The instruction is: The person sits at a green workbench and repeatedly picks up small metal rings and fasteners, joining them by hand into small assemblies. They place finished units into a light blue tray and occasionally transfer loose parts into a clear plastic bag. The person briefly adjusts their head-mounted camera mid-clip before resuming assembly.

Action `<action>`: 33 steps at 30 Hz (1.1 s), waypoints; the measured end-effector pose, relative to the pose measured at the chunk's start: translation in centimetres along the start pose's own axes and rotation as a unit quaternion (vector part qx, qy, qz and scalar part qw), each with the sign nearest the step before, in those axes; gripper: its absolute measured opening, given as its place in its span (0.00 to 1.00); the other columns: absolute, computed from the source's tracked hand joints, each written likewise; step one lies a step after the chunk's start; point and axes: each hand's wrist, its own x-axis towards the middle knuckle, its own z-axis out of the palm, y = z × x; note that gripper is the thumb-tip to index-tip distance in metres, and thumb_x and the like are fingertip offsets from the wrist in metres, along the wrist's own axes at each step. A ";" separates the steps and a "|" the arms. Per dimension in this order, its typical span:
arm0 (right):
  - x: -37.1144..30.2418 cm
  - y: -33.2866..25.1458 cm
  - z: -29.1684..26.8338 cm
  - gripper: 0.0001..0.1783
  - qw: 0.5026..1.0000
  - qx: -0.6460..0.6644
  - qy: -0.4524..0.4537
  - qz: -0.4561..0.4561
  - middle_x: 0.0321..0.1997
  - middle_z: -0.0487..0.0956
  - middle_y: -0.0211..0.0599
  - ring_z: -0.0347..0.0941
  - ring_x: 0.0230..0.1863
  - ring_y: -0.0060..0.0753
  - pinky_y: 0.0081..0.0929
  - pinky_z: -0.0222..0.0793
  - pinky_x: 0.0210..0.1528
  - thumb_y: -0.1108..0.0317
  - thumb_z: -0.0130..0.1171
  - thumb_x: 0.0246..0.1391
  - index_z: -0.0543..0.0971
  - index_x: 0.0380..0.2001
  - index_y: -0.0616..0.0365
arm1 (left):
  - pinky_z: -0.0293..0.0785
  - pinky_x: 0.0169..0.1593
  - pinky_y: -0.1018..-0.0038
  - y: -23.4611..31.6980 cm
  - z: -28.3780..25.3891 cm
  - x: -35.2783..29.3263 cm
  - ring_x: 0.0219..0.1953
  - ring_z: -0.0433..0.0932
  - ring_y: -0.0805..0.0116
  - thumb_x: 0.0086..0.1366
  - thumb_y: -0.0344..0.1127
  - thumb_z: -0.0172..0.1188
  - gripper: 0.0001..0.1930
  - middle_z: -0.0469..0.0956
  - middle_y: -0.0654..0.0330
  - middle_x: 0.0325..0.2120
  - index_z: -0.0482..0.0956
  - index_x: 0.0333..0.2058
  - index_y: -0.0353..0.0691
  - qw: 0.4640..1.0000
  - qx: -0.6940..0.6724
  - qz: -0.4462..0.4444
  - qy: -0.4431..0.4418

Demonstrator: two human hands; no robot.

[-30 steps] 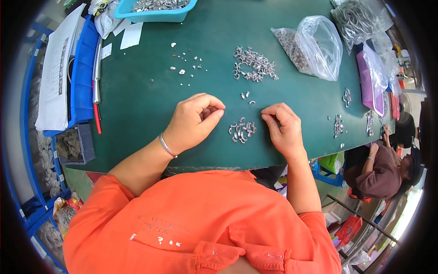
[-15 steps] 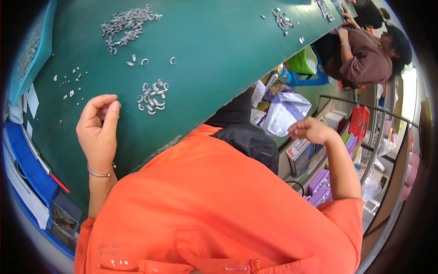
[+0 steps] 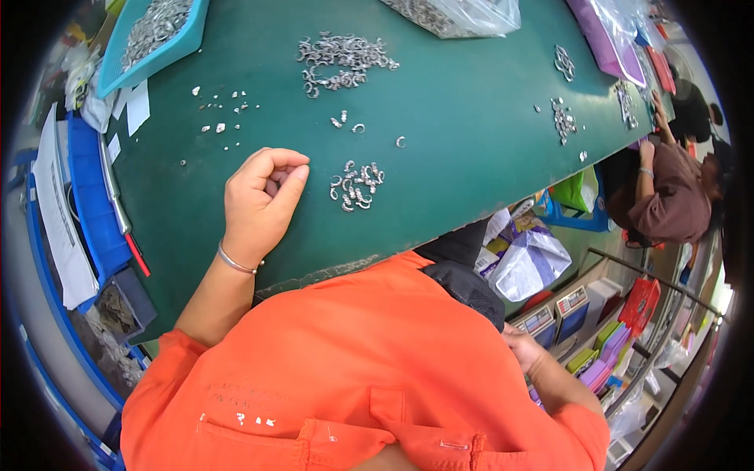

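Observation:
My left hand (image 3: 263,198) lies on the green table with its fingers curled in and thumb close against the forefinger; nothing shows between them. Just right of it is a small cluster of silvery C-shaped metal pieces (image 3: 357,186). Farther back lies a larger pile of the same pieces (image 3: 345,61), with a few loose ones (image 3: 358,128) between. Pale crumbs (image 3: 221,127) are scattered beyond the left hand. Below the table edge at the right, my right hand (image 3: 521,347) is beside black mesh material (image 3: 469,292); its fingers are mostly hidden.
A turquoise tray (image 3: 118,80) of metal pieces stands at the far left, a plastic bag (image 3: 471,20) of them at the back. More clusters (image 3: 563,119) lie at the right, near a purple tray (image 3: 609,47). A person in brown (image 3: 675,200) sits beyond; shelves with scales (image 3: 571,310) stand at the right.
The view has swung, so the table things appear farther right. My right hand has come down and in toward my body, beside the black mesh. The left hand keeps its curled pose beside the cluster.

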 end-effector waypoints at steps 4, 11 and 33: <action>-0.6 -0.3 0.8 0.28 1.000 -0.005 0.028 -0.010 0.69 0.67 0.35 0.62 0.68 0.32 0.31 0.54 0.69 0.70 0.48 0.65 0.61 0.67 0.61 | 0.66 0.27 0.84 0.3 0.0 -0.1 0.23 0.70 0.82 0.60 0.25 0.63 0.04 0.76 0.66 0.26 0.81 0.34 0.35 1.000 -0.002 0.005 -0.003; -0.5 -0.1 1.2 0.27 0.998 0.007 0.057 -0.012 0.67 0.68 0.36 0.65 0.66 0.31 0.30 0.58 0.66 0.73 0.46 0.65 0.61 0.66 0.61 | 0.66 0.32 0.87 0.7 -0.3 -0.4 0.27 0.68 0.85 0.62 0.24 0.62 0.04 0.74 0.69 0.28 0.79 0.36 0.33 0.999 0.018 -0.006 -0.026; 8.5 3.3 -2.7 0.28 0.975 0.064 0.108 0.181 0.60 0.75 0.43 0.73 0.58 0.38 0.40 0.66 0.63 0.51 0.46 0.65 0.75 0.55 0.63 | 0.65 0.32 0.85 -2.1 -0.5 -0.3 0.27 0.67 0.83 0.63 0.23 0.59 0.02 0.73 0.69 0.28 0.78 0.35 0.35 1.000 0.008 -0.019 -0.020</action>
